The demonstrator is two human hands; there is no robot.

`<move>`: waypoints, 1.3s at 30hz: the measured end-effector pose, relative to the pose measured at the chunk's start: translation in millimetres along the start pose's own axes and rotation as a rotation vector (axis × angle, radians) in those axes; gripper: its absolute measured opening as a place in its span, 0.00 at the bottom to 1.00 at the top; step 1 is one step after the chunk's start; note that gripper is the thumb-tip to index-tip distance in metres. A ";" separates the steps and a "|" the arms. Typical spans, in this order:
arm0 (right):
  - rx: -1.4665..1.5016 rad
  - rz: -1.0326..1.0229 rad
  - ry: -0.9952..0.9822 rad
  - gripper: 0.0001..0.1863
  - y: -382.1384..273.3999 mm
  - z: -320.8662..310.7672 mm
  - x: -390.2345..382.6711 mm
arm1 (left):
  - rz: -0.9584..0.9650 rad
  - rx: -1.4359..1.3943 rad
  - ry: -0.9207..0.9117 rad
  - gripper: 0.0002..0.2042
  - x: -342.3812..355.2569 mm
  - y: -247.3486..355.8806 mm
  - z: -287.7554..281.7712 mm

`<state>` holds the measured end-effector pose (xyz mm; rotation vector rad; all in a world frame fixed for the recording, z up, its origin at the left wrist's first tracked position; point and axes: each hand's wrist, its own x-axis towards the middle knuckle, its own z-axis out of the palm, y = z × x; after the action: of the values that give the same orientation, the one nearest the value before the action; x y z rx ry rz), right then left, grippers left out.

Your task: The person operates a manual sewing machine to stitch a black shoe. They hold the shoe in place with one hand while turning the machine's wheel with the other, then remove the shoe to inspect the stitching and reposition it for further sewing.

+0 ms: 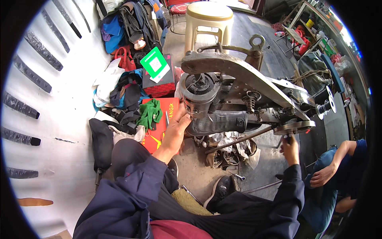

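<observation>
Well, the left hand [175, 134] pinches the black shoe [219, 122]; the right hand [290, 150] closes around the wheel [294, 128]'s handle [285, 137].

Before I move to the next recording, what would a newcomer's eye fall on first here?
Most likely the bulky metal shoe-stitching machine, right of centre, with a black shoe below its curved arm, the left hand at the shoe's left end and the right hand by the handwheel. Next, perhaps, the bright green card left of the machine, and the cream plastic stool behind it, at top centre.
</observation>
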<state>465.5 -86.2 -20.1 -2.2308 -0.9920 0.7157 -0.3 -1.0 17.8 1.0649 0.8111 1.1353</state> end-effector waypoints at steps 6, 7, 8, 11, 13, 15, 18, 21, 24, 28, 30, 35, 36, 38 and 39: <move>0.101 -0.035 -0.237 0.16 -39.6 29.5 -33.6 | 0.327 0.118 0.087 0.14 4.5 26.1 -1.5; 0.104 -0.023 -0.245 0.16 -44.2 29.5 -36.5 | 0.329 0.199 0.103 0.13 2.8 30.4 -3.1; 0.109 -0.023 -0.243 0.16 -47.9 28.6 -38.2 | 0.334 0.274 0.119 0.12 1.7 33.8 -3.9; 0.119 -0.026 -0.252 0.16 -52.4 27.2 -39.9 | 0.469 0.494 0.186 0.10 -20.4 35.7 1.2; 0.137 -0.035 -0.254 0.16 -52.7 27.6 -39.6 | 0.568 0.625 0.118 0.10 -35.2 33.0 7.5; 0.139 -0.014 -0.259 0.15 -52.3 28.1 -39.0 | 0.585 0.759 0.008 0.14 -38.9 30.3 9.9; 0.138 -0.003 -0.267 0.15 -51.8 27.9 -38.8 | 0.559 0.821 -0.010 0.15 -30.9 29.2 8.3; 0.148 -0.013 -0.266 0.15 -53.3 27.6 -39.7 | 0.551 0.526 0.049 0.22 -13.6 30.8 6.7; 0.139 -0.006 -0.263 0.15 -55.6 27.3 -41.0 | 0.409 0.260 0.043 0.26 6.3 31.1 8.9; 0.116 0.011 -0.258 0.15 -54.4 26.5 -40.7 | 0.216 0.287 -0.109 0.29 18.3 40.9 -0.8; 0.125 -0.008 -0.247 0.16 -49.9 27.2 -40.7 | 0.226 0.216 -0.119 0.28 21.3 40.6 -1.1; -0.103 0.001 -0.214 0.20 -34.4 37.2 -52.7 | 0.268 0.163 -0.083 0.30 5.1 29.2 -1.9; -0.265 0.070 -0.216 0.21 -32.8 42.2 -57.1 | 0.219 0.235 -0.135 0.31 0.2 29.3 -7.1; -0.317 0.034 -0.424 0.26 -29.8 58.6 -73.0 | 0.097 0.292 -0.237 0.35 -10.8 26.7 -14.5; -0.353 -0.044 -0.453 0.26 -29.1 74.3 -82.5 | 0.131 0.365 -0.246 0.35 -13.7 24.5 -17.1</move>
<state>354.5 -113.1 -31.6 -2.3820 -1.4785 1.1322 -26.9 -8.4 35.7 1.5483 0.7764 0.9591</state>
